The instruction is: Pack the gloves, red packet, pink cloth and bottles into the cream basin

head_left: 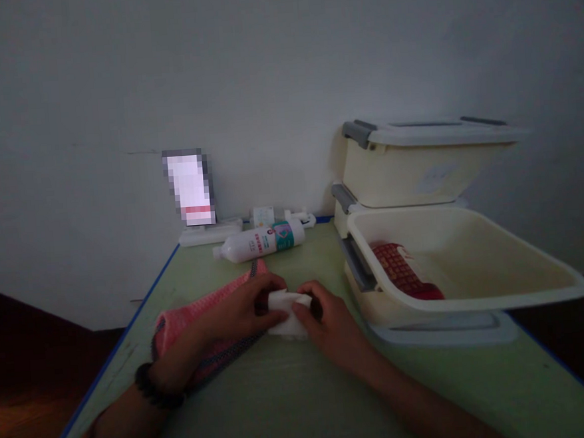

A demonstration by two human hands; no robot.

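A small white folded piece [290, 320], like tissue or a paper packet, is pinched between both hands above the green table. My left hand [245, 307] is closed on its left side, with the thumb in front. On the right side my right hand [328, 320] grips the top corner between thumb and fingers. A pink cloth [189, 319] with a dark patterned border lies under and beside my left forearm. What exactly the white piece is, I cannot make out.
A white bottle [263, 241] with a teal label lies behind the hands. Behind it are a clear bottle [263, 217] and a lit phone [190, 186] on a white stand [210, 233]. To the right, an open cream bin [499, 251] holds a red patterned item [400, 271]; a lidded bin [409, 171] stands behind.
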